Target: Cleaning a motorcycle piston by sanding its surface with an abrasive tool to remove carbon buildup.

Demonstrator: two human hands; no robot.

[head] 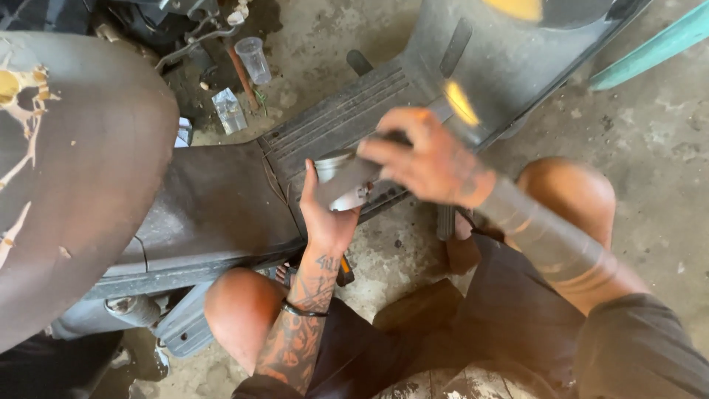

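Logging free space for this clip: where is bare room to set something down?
Bare concrete floor right of the scooter footboard. Crowded at top left around the plastic cup, and where both hands, left hand and right hand, hold the metal cylinder.
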